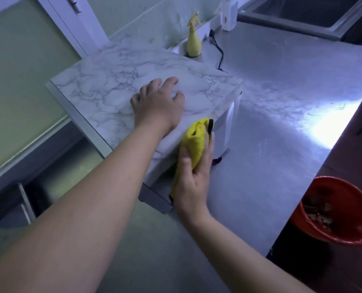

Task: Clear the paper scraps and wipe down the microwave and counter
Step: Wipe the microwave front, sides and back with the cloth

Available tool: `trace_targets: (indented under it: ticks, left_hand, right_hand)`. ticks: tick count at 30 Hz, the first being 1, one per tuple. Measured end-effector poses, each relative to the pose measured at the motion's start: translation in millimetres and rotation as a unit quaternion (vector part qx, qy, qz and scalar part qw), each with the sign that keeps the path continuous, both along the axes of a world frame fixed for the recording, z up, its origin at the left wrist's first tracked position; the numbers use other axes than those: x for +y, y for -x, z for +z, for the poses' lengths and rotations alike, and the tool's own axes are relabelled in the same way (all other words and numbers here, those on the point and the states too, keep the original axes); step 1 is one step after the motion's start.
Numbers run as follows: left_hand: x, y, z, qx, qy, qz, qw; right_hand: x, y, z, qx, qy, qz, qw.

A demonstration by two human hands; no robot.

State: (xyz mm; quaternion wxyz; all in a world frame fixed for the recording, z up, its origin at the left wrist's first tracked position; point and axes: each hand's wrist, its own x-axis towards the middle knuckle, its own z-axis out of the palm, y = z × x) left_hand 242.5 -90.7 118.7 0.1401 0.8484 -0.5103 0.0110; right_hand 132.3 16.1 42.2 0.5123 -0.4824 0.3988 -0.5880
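A microwave [104, 85] with a marble-patterned top stands on the steel counter [281, 106]. My left hand [157, 104] rests on its top near the front edge, fingers spread. My right hand [193, 176] presses a bunched yellow cloth [194, 140] against the microwave's front face, thumb and fingers wrapped round the cloth. No paper scraps lie on the counter; a red bin [334, 210] below the counter's right edge holds scraps.
A yellow spray bottle [193, 42] stands behind the microwave by the wall. A black power cord [219, 53] runs beside it. A white bottle [229, 15] and a steel sink [309, 11] sit at the far end. Cabinet doors are at left.
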Motion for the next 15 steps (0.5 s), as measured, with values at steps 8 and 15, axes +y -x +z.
trace_targets:
  ticks: [8, 15]
  left_hand:
    - [-3, -4, -5, -0.005, 0.008, -0.007, 1.0]
    - [-3, -2, -4, -0.005, 0.004, -0.003, 1.0]
  right_hand:
    - [2, -41, -62, 0.115, 0.104, -0.165, 0.974]
    - [-19, -33, -126, -0.008, -0.172, -0.116, 0.978]
